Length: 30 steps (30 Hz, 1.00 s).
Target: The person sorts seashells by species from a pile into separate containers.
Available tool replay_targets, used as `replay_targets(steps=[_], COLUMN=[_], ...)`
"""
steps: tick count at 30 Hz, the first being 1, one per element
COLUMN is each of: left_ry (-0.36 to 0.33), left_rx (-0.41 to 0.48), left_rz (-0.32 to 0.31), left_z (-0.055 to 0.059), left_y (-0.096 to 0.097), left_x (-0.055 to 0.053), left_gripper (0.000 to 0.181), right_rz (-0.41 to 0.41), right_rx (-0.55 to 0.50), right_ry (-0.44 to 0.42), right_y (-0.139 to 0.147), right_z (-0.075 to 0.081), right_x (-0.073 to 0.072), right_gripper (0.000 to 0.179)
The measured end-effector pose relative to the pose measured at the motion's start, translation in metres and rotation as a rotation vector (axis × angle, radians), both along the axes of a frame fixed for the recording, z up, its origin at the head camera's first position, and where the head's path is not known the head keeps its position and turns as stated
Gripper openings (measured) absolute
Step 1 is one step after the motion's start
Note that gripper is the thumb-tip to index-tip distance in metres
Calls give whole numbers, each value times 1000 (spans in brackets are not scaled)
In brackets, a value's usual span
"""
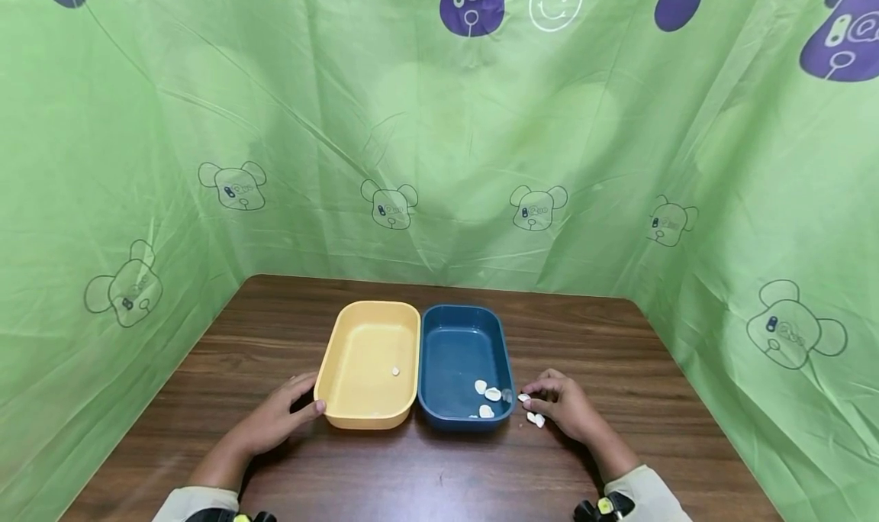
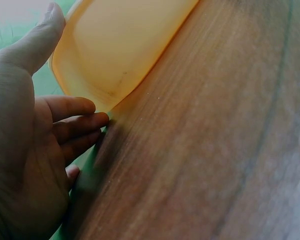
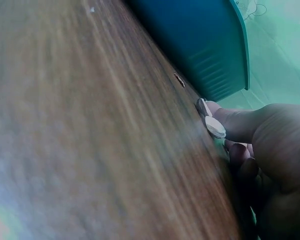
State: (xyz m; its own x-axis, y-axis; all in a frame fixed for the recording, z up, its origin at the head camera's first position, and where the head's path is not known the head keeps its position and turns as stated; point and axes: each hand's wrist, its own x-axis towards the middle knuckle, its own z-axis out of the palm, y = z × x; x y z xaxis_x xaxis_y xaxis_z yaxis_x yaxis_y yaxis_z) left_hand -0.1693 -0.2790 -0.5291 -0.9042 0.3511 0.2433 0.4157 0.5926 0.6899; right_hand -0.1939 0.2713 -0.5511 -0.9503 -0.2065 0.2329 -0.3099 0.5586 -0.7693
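My left hand (image 1: 278,417) rests against the near left corner of the yellow tray (image 1: 327,369). Its thumb touches the rim and its loosely extended fingers lie along the outer wall, as the left wrist view shows. Right of the blue tray (image 1: 507,339), my right hand (image 1: 565,406) pinches a small white shell (image 1: 524,397) between thumb and fingertips, low over the table. Two more white shells (image 1: 535,419) lie just below that thumb; the right wrist view shows pale oval shells (image 3: 215,127) beside it. Several white shells (image 1: 493,394) sit in the blue tray's near right part.
One small white piece (image 1: 395,371) lies in the yellow tray. Both trays stand side by side on the brown wooden table (image 1: 439,476). A green printed curtain (image 1: 446,125) hangs behind the table and along both sides.
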Motion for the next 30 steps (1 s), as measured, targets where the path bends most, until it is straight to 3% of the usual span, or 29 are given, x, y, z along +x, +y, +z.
replay_targets(steps=[8, 16, 19, 26, 30], left_ry=[6, -7, -13, -5, 11], left_rx=[-4, 5, 11, 15, 10], left_rz=[0, -15, -16, -21, -25], left_z=[-1, -1, 0, 0, -1], left_y=[-1, -1, 0, 0, -1], left_x=[0, -2, -4, -6, -4], left_gripper=[54, 53, 53, 52, 50], right_rz=[29, 19, -4, -113, -134], right_rx=[-26, -70, -77, -162, -146], right_ry=[56, 59, 27, -169, -199], right_y=[0, 0, 0, 0, -3], right_z=[-2, -1, 2, 21, 24], right_x=[1, 1, 1, -1, 0], right_gripper=[13, 11, 9, 11, 12])
